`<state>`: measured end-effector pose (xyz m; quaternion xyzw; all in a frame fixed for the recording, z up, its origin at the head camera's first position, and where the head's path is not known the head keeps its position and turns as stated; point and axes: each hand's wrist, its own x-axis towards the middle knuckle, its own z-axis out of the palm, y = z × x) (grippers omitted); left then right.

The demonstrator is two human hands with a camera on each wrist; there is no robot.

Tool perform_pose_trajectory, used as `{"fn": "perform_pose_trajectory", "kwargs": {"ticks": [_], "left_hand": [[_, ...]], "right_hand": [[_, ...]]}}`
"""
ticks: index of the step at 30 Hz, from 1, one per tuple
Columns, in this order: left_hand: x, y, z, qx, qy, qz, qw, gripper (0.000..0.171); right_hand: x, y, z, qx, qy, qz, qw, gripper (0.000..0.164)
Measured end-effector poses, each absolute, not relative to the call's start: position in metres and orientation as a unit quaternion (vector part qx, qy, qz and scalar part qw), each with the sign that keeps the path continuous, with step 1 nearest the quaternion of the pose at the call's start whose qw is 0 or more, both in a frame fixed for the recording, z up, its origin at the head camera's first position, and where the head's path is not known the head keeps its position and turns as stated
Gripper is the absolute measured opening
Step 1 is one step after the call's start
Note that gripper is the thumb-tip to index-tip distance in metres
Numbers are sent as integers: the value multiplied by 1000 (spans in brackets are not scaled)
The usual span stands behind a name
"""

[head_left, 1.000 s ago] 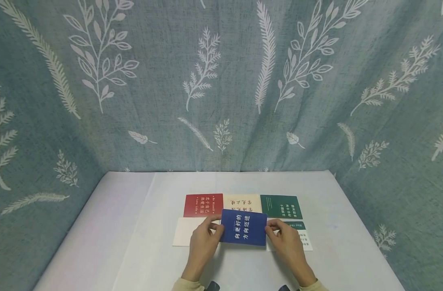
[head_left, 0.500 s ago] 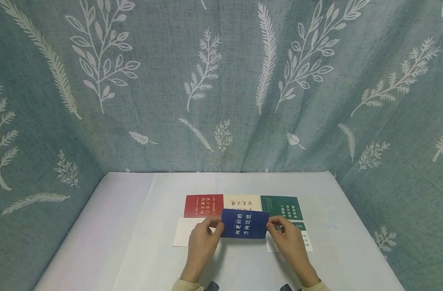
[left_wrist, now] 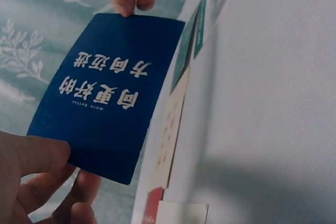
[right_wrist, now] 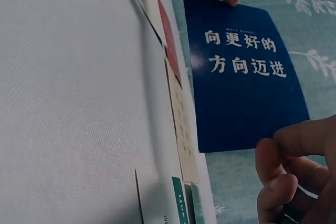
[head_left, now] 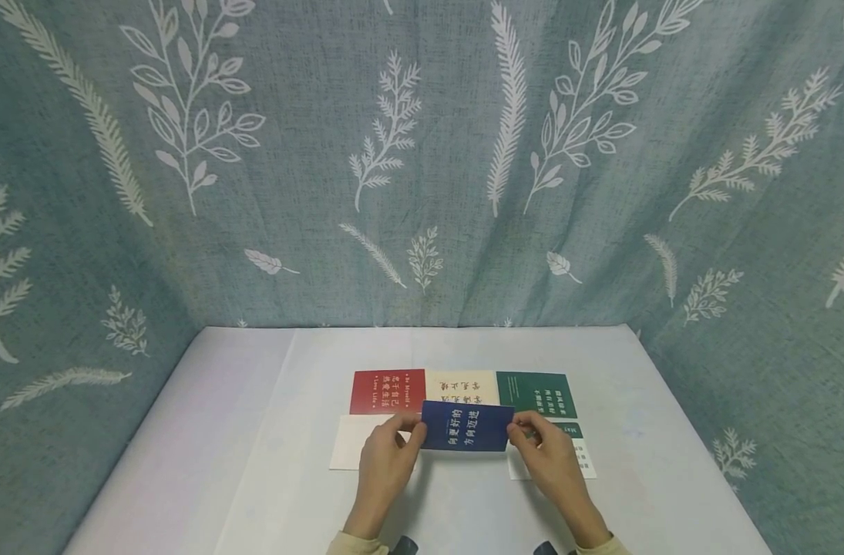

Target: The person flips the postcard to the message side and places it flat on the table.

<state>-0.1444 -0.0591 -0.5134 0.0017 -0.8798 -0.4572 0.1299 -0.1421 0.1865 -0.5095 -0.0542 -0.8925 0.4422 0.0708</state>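
Note:
A dark blue card (head_left: 467, 426) with white Chinese characters is held above the table by both hands. At its left edge my left hand (head_left: 385, 470) pinches it between thumb and fingers. My right hand (head_left: 552, 466) pinches the opposite edge. The left wrist view shows the blue card (left_wrist: 105, 93) slightly bowed; its printed side also shows in the right wrist view. Behind and below it lie a red card (head_left: 388, 391), a cream card (head_left: 459, 384) partly covered by it, and a green card (head_left: 538, 393).
Nearer on the white table (head_left: 269, 432) lie a plain off-white card (head_left: 348, 443), partly behind my left hand, and a green-and-white card (head_left: 583, 455), partly behind my right hand. A leaf-patterned teal curtain (head_left: 456, 254) borders the back and sides.
The blue card has tilted, so its near edge stands higher and its face looks narrower. My right hand has shifted slightly right. Both hands keep their hold; the cards on the table stay put.

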Motion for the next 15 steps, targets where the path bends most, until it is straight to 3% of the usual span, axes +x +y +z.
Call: {"fn": "perform_pose_trajectory", "kwargs": {"ticks": [5,15], "left_hand": [[-144,-61,-514,-5,-877,-461,134,10],[-144,-63,-514,20,-868,-489,87,14]], "right_hand": [[-142,187,-510,-48,-886,458,59,13],[-140,187,-509,-42,-885,460,54,13]]}}
